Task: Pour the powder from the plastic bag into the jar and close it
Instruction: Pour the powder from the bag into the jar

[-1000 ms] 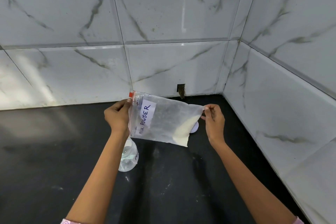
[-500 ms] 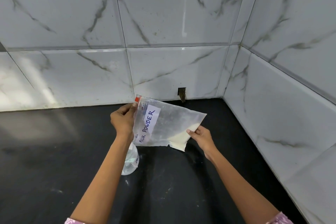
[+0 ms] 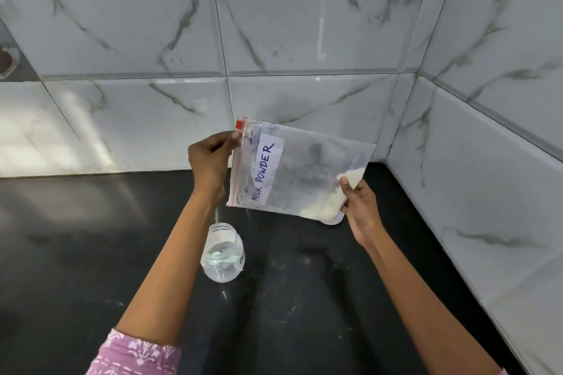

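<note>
A clear zip bag [image 3: 304, 170] labelled "MILK POWDER" hangs in the air above the black counter, turned sideways with its red zip edge to the left. Pale powder [image 3: 329, 207] lies heaped in its lower right corner. My left hand [image 3: 210, 161] pinches the zip edge near the top corner. My right hand [image 3: 361, 207] holds the bag's bottom right edge, thumb on the front. A thin trickle of powder falls from the bag's lower left corner. Below it, slightly left, the open clear jar [image 3: 223, 256] stands on the counter, partly behind my left forearm.
The black counter [image 3: 304, 313] runs into a corner of white marble wall tiles [image 3: 304, 24] at the back and right. A white round piece [image 3: 333, 221], perhaps the jar's lid, peeks out below the bag's right corner. Powder specks dust the counter.
The bag has lifted and tipped with its right end raised. My right hand moved from the bag's bottom corner up onto its right edge. The jar now shows more fully beside my left forearm.
</note>
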`<state>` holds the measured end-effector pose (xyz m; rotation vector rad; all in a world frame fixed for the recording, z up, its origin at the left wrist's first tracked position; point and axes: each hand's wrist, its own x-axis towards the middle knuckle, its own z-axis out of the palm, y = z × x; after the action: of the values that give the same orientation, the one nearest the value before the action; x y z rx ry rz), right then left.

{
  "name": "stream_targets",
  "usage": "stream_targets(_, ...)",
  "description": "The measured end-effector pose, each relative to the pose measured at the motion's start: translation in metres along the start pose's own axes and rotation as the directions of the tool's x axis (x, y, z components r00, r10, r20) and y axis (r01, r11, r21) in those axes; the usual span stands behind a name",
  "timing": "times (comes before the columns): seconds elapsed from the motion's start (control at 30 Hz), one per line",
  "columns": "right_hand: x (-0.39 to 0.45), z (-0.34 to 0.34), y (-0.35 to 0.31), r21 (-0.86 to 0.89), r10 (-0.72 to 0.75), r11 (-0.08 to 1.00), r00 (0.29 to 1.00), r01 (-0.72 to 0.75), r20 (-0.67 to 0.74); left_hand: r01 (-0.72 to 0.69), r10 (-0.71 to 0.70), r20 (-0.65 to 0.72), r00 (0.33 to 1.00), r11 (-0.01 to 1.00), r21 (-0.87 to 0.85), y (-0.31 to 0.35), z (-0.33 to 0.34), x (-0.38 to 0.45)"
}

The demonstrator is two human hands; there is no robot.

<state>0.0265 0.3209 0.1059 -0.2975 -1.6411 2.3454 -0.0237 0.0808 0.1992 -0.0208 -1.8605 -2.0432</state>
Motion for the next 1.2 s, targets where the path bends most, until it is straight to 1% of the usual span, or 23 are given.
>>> stream_targets(0.1,-0.006,0.009,-0.014,0.028,-0.05,0.998,0.999,0.05,0.021,-0.027,0.027,0.003,1.0,1.0,0.005,0.008,-0.01,0.006)
stream_targets(0.23,-0.012,0.025,-0.029,0.071,-0.05,0.996,0.998,0.047,0.036,-0.067,0.067,-0.016,0.998,0.998,0.011,0.021,-0.024,0.006)
stream_targets(0.37,-0.019,0.039,-0.039,0.079,-0.047,0.996,0.995,0.04,0.084,-0.091,0.091,-0.061,0.994,0.996,0.004,0.029,-0.043,0.0)
stream_targets(0.67,-0.031,0.057,-0.049,-0.067,-0.132,0.987,0.977,0.145,0.168,-0.032,0.028,-0.161,0.987,0.999,-0.023,0.027,-0.077,-0.024)
stream_targets(0.9,-0.037,0.064,-0.058,-0.174,-0.183,0.96,0.961,0.221,0.209,0.009,-0.017,-0.158,0.987,0.999,-0.053,0.024,-0.096,-0.037)
stream_targets(1.2,-0.044,0.072,-0.065,-0.229,-0.208,0.939,0.955,0.255,0.212,0.063,-0.07,-0.106,0.992,0.996,-0.062,0.01,-0.114,-0.047)
